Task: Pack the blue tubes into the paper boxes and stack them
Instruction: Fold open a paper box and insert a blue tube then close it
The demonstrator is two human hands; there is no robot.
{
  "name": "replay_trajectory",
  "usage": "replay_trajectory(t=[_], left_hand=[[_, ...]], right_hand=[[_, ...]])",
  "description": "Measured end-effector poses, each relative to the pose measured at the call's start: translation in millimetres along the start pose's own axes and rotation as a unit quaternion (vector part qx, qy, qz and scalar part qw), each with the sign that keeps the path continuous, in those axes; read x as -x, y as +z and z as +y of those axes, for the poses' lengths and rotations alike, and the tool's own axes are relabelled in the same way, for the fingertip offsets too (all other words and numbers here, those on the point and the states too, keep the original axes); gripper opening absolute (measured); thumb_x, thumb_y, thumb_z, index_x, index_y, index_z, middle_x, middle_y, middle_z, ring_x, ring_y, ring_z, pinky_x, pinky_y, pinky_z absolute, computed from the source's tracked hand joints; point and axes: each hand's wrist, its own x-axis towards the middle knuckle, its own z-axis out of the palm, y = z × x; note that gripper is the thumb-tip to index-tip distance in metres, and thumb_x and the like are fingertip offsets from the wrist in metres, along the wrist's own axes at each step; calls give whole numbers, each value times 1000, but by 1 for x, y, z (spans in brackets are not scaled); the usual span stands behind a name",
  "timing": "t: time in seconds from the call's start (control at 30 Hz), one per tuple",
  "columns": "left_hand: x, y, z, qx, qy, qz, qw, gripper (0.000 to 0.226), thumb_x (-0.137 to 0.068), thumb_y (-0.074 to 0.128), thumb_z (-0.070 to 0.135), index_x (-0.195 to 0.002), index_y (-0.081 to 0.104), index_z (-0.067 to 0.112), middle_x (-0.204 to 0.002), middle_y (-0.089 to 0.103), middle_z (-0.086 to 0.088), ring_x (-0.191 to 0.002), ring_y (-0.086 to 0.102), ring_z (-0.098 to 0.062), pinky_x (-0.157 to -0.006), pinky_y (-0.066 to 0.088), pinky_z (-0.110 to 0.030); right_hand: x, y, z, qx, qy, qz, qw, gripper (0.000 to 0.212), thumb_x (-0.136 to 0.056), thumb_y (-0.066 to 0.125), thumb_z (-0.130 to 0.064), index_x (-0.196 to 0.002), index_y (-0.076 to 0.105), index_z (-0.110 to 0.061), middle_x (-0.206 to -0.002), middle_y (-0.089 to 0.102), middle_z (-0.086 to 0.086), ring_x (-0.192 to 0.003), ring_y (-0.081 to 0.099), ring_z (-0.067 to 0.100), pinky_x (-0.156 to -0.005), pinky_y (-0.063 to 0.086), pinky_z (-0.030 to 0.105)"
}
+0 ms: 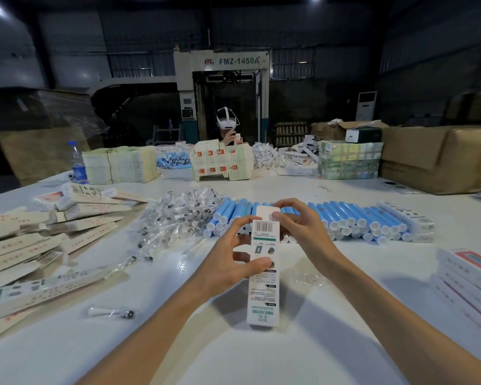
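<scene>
I hold a long white paper box (263, 290) with a barcode upright over the white table (233, 357). My left hand (228, 259) grips its middle from the left, thumb across the front. My right hand (300, 226) pinches the top end, where the white flap stands up. A row of blue tubes (345, 218) with white caps lies behind my hands, across the table's middle. Packed boxes are stacked at the right edge (467, 279). Whether a tube is inside the held box is hidden.
Flat unfolded boxes (39, 240) lie scattered at left, beside a heap of clear plastic sachets (175, 220). Bundles of flat cartons (120, 165), a water bottle (78, 162) and big cardboard cartons (439, 157) line the far side, where another person sits.
</scene>
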Motion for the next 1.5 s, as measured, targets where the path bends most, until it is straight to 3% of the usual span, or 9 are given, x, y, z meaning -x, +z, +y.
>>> replay_trajectory(t=[0.13, 0.2, 0.27, 0.37, 0.5, 0.77, 0.97, 1.3, 1.5], left_hand=[[3, 2, 4, -1, -8, 0, 1000, 78, -83, 91, 35, -144, 45, 52, -120, 78, 5, -103, 76, -30, -76, 66, -37], [4, 2, 5, -1, -6, 3, 1000, 75, -82, 91, 36, -140, 47, 55, -120, 78, 6, -101, 77, -29, -74, 65, -33], [4, 2, 6, -2, -4, 4, 1000, 75, -81, 91, 36, -140, 48, 54, -120, 78, 7, -101, 77, -28, -74, 64, -33], [4, 3, 5, -3, -7, 7, 1000, 79, -81, 92, 36, -144, 47, 52, -119, 77, 6, -100, 76, -32, -73, 65, -35], [2, 1, 4, -16, 4, 13, 1000, 81, -81, 92, 40, -146, 45, 50, -121, 76, 5, -103, 76, -27, -77, 65, -35], [2, 0, 2, -26, 5, 10, 1000, 79, -81, 90, 45, -144, 43, 49, -121, 75, 8, -108, 75, -22, -82, 64, -34], [2, 0, 4, -41, 22, -2, 999, 82, -82, 89, 42, -148, 40, 45, -126, 74, 9, -115, 72, -19, -90, 62, -31], [2, 1, 3, -28, 7, 6, 1000, 101, -78, 94, 38, -147, 21, 47, -119, 76, 7, -88, 78, -30, -75, 63, -31], [0, 0, 3, -48, 39, -1, 998, 93, -83, 91, 39, -155, 33, 48, -125, 73, 8, -113, 72, -23, -83, 63, -31]], right_hand=[[3, -1, -2, 33, -58, -15, 998, 10, -108, 58, -16, -110, 53, -7, -82, 79, 13, -72, 70, 20, -59, 51, 26], [4, -1, -3, 68, -96, -19, 993, 4, -109, 55, -13, -107, 53, -9, -78, 77, 12, -71, 68, 26, -56, 48, 26], [5, -1, -6, 91, -107, -18, 990, 4, -108, 53, -9, -106, 55, -12, -81, 77, 10, -78, 70, 31, -56, 52, 32], [5, 0, -11, 76, -114, -19, 990, 5, -107, 55, -6, -106, 60, -9, -93, 76, 7, -90, 74, 23, -65, 59, 33], [8, 3, -18, -11, -54, -14, 998, 23, -108, 58, -31, -105, 65, -9, -100, 78, 8, -95, 76, 23, -72, 59, 27], [7, -1, -18, -39, 22, -43, 998, 4, -96, 73, -18, -93, 75, -17, -105, 80, 10, -102, 77, 27, -84, 64, 39], [7, -3, -26, -88, 70, -8, 994, 5, -93, 76, -9, -92, 78, -6, -101, 79, 16, -100, 77, 32, -85, 64, 41], [6, -11, -40, -84, 82, -54, 992, 9, -93, 73, -3, -89, 81, -3, -106, 79, 16, -102, 76, 26, -81, 62, 30], [8, -10, -27, -114, 62, -67, 989, 13, -96, 71, -9, -101, 80, -2, -112, 77, 17, -110, 74, 31, -87, 61, 31]])
